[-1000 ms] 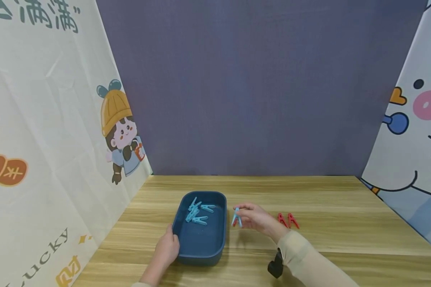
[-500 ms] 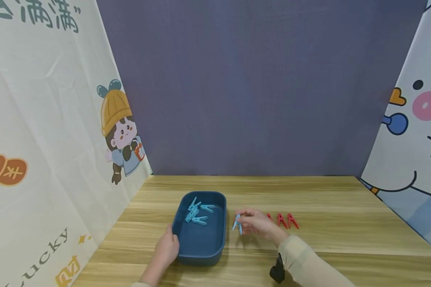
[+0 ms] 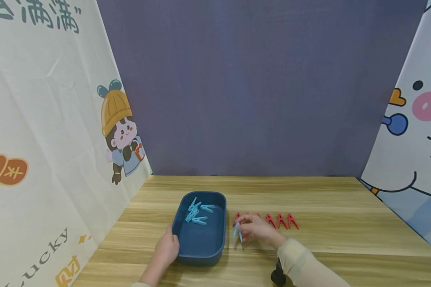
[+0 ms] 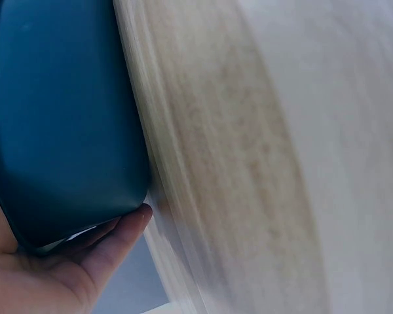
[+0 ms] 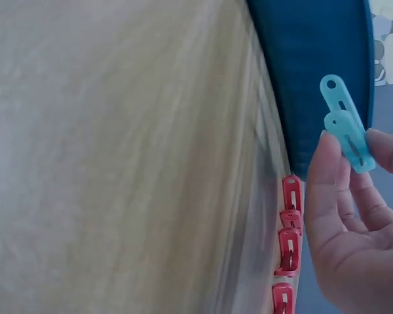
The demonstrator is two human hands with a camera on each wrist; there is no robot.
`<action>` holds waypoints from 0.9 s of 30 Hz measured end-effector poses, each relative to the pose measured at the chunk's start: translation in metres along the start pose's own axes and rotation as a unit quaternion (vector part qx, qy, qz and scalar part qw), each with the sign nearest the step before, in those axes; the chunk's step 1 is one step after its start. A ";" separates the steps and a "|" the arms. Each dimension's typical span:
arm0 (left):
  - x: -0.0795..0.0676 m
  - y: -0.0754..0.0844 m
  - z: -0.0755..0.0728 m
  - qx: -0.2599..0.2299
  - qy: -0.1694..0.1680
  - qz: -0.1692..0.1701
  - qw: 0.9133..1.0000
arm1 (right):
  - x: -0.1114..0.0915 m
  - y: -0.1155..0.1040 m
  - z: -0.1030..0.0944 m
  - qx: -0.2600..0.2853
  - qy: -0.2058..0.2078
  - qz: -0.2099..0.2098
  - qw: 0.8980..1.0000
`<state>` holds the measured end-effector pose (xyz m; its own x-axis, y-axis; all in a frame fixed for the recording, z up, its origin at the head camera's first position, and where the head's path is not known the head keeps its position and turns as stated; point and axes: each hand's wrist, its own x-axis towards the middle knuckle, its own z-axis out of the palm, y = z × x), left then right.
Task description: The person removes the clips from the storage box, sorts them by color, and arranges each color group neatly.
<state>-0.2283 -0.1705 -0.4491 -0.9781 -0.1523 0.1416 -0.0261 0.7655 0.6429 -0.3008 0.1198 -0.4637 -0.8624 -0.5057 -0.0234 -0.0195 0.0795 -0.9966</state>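
Note:
My left hand grips the near left side of a dark blue plastic box, with its thumb at the rim. In the left wrist view, the fingers lie against the box's outer wall. Several light blue clothespins lie loose inside the box. Just right of the box, my right hand pinches one light blue clothespin between thumb and fingertips, its legs pointing down above the table. Behind that hand stands a row of several red clothespins, partly covered by the fingers.
The wood-grain table extends to a dark grey-purple cloth wall at the back. Printed panels border it at left and right. A black strap piece hangs under the right sleeve.
My right hand has come slightly nearer with the light blue clothespin, from over the red row to in front of it, uncovering more red clothespins. The left hand and box stay put.

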 end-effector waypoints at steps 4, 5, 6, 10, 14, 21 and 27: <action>0.000 0.000 0.000 0.000 -0.001 -0.001 1.000 | -0.001 0.001 0.003 -0.027 0.013 0.001 1.000; 0.000 0.000 0.000 0.000 -0.001 -0.001 1.000 | -0.002 0.001 0.003 -0.036 0.017 0.000 0.999; 0.000 0.000 0.000 0.000 -0.001 -0.002 1.000 | -0.002 0.001 0.004 -0.043 0.021 -0.001 0.999; 0.001 0.000 0.000 -0.002 -0.003 -0.003 1.000 | -0.002 0.003 0.006 -0.080 0.039 -0.009 0.996; 0.001 0.000 0.000 -0.003 -0.007 -0.004 1.000 | -0.001 0.006 0.007 -0.105 0.054 -0.016 0.993; 0.001 0.000 0.000 -0.003 -0.013 -0.008 1.000 | 0.001 0.009 0.009 -0.151 0.079 -0.025 0.985; 0.001 0.000 -0.001 -0.007 -0.015 -0.012 1.000 | 0.001 0.006 0.013 -0.183 0.086 -0.017 0.979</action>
<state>-0.2291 -0.1707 -0.4483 -0.9829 -0.1525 0.1035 -0.0478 0.7532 0.6560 -0.2950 0.1088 -0.4707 -0.9295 -0.3646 0.0547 -0.2036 0.3839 -0.9006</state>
